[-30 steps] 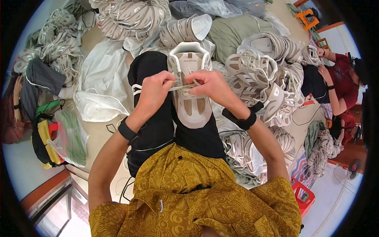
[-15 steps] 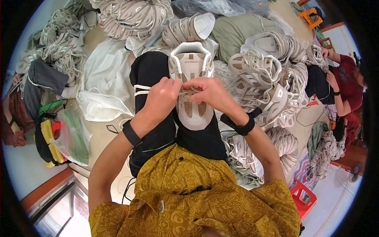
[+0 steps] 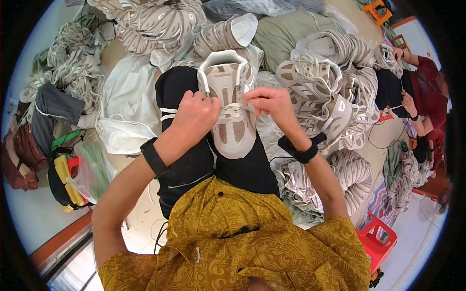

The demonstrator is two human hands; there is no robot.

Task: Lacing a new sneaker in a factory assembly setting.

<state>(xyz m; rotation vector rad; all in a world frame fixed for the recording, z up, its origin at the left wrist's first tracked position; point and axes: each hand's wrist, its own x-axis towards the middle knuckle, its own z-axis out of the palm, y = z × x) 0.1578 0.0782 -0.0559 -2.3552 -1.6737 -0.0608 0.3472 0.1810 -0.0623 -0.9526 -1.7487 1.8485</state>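
Observation:
A white and beige sneaker upper (image 3: 236,143) lies across my black-trousered legs, its toe toward me and its collar away. A pale shoelace (image 3: 231,112) crosses its lower eyelets. My left hand (image 3: 196,112) is closed in a fist at the upper's left edge, gripping a lace end; a white loop sticks out to its left. At the right edge, the thumb and fingers of my right hand (image 3: 270,103) pinch the other part of the lace, drawn taut from the eyelets. The exact lace ends inside my fingers are hidden.
Piles of similar uppers (image 3: 315,92) lie close on the right, with another heap (image 3: 155,24) at the far left. White sheeting (image 3: 128,92) covers floor on the left. Another person (image 3: 427,92) sits far right. A red stool (image 3: 376,242) stands near right.
My hands have moved apart: the right hand went outward to the right with the lace, the left slightly left. The lace across the upper now shows between them.

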